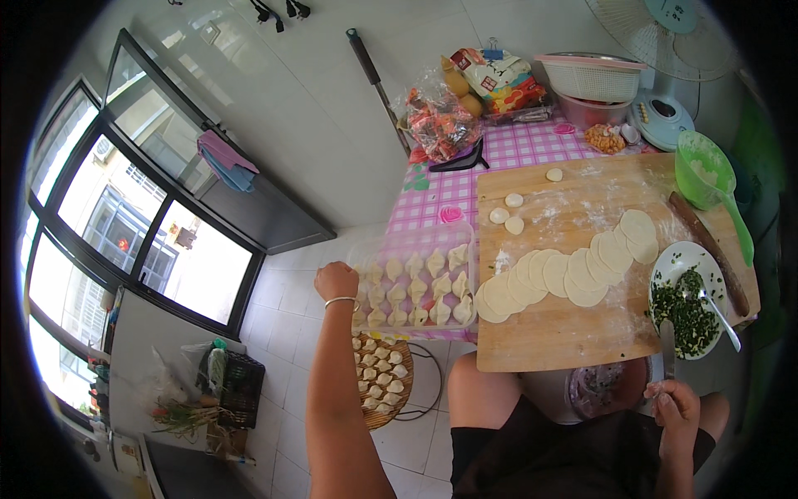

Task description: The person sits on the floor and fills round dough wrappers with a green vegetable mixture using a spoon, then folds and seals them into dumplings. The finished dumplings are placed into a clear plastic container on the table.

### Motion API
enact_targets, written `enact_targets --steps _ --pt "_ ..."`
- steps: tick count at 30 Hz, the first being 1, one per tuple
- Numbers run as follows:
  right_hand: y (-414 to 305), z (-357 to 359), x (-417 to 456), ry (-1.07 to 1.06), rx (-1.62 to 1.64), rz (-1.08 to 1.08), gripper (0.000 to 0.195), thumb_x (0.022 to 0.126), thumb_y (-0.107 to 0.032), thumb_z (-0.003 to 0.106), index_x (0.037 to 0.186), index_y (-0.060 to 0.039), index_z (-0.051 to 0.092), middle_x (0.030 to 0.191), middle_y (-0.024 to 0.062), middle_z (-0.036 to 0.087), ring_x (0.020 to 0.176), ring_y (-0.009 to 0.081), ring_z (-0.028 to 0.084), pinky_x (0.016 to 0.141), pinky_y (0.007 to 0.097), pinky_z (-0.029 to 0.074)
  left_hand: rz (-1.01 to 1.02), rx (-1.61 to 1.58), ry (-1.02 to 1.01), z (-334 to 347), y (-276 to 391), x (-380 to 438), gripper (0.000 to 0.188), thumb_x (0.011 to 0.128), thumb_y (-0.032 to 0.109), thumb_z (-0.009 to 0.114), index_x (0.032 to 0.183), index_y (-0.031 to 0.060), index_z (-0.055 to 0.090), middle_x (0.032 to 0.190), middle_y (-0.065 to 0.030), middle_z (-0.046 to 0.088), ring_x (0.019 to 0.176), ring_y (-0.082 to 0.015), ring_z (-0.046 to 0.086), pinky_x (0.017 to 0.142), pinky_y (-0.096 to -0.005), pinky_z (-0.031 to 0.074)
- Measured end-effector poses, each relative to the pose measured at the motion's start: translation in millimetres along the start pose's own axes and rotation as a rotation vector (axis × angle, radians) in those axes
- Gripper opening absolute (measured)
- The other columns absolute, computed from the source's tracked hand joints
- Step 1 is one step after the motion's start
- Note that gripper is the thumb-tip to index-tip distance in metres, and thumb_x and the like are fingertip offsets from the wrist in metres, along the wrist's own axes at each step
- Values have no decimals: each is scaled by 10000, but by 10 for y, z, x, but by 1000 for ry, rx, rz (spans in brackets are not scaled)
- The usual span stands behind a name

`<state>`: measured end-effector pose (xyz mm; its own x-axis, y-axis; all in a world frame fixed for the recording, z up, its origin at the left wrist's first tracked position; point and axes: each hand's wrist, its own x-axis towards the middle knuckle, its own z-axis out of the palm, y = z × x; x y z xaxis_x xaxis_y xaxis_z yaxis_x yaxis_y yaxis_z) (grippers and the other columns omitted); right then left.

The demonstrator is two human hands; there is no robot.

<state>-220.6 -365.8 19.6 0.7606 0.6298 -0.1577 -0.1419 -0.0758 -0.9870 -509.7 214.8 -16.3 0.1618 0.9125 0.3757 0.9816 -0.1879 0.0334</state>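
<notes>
My left hand [337, 282], with a bracelet at the wrist, is closed at the far left edge of a clear plastic tray [474, 274] with rows of filled dumplings [416, 289]. Whether it grips the tray's rim or a dumpling is hidden. My right hand [673, 402] holds a flat metal spatula or knife [668, 349], its tip by the rim of a white bowl [662, 262] of chopped green filling [682, 312]. A metal spoon [717, 312] rests in that bowl. Round dough wrappers [555, 273] overlap in a line across the floured wooden board [561, 343]. Several small dough pieces [514, 225] lie farther back.
A wooden rolling pin [711, 252] and a green plastic ladle-like scoop [704, 168] lie at the board's right. Behind stand a fan [664, 115], a strainer basket [589, 78] and food bags [442, 121]. Below the tray, a round woven tray [408, 390] holds more dumplings; a basin [608, 390] is under the board.
</notes>
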Motion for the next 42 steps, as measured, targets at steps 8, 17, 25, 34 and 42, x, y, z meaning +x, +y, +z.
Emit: enact_targets --steps 8,17,25,34,42 --pt "24 -6 -18 10 -4 5 178 931 -163 589 1005 -9 639 885 64 667 602 27 467 486 164 291 -54 45 -121 48 -128 83 179 801 200 606 817 107 759 922 -131 727 920 -339 680 801 -435 538" --pt "-45 -151 -110 36 119 4 148 921 -78 572 1012 12 648 928 96 662 642 61 509 537 187 363 59 4 -64 -180 179 224 186 802 188 596 811 76 744 901 -167 711 858 -371 677 763 -451 541" --pt "-128 -340 -204 10 103 -59 179 913 -18 559 1047 20 672 974 97 656 734 112 569 651 230 463 593 -662 -113 -793 2387 -223 235 795 246 648 853 34 729 792 -165 694 733 -303 674 680 -401 521" --pt "-155 -628 -309 22 76 -148 183 937 -52 567 1068 12 679 965 71 655 745 109 555 669 245 461 939 -609 -431 -526 4778 -1145 273 780 260 695 882 10 739 907 -187 714 872 -290 692 776 -356 533" --pt "-92 -870 -405 102 83 -117 179 933 -57 578 1063 0 686 900 51 630 716 98 546 654 238 454 630 -285 -675 -779 5300 -1441 293 755 225 749 950 6 740 1082 -228 683 1035 -326 664 886 -388 525"
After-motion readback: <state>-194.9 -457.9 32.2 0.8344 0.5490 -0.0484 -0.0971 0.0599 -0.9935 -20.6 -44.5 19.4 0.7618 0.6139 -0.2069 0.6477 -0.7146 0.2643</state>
